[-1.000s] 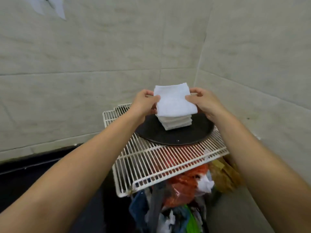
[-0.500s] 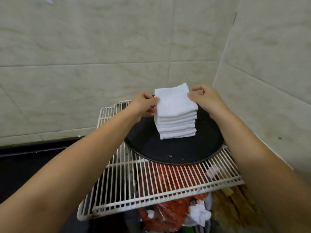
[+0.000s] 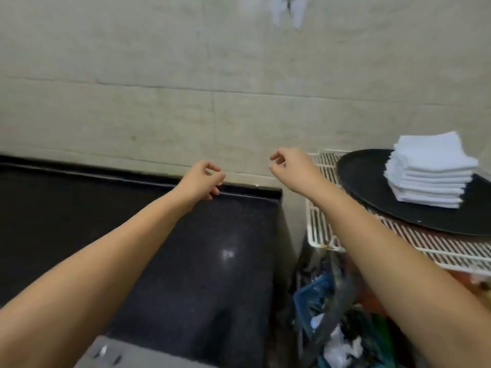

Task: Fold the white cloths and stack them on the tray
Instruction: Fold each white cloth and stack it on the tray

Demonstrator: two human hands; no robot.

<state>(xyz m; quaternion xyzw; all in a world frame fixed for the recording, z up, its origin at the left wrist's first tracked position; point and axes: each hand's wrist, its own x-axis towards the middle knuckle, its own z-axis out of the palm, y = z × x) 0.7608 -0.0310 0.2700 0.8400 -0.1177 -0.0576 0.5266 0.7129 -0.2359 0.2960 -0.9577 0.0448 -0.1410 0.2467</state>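
Stack of folded white cloths (image 3: 430, 173) sits on the dark tray (image 3: 372, 181) at far right, while left hand (image 3: 202, 180) and right hand (image 3: 288, 166) hover empty, fingers loosely curled, over the black counter (image 3: 132, 235), suggesting the next move is fetching another cloth, none visible.

2 bare forearms (no sleeves, watch or rings visible) ending in bare hands.

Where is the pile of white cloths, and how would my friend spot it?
Look to the right side, where a white wire rack stands against the tiled wall. On it lies a round dark tray, and the pile of white cloths sits on that tray. It is the only neat, square, bright white stack; the stuff under the rack is a colourful jumble.
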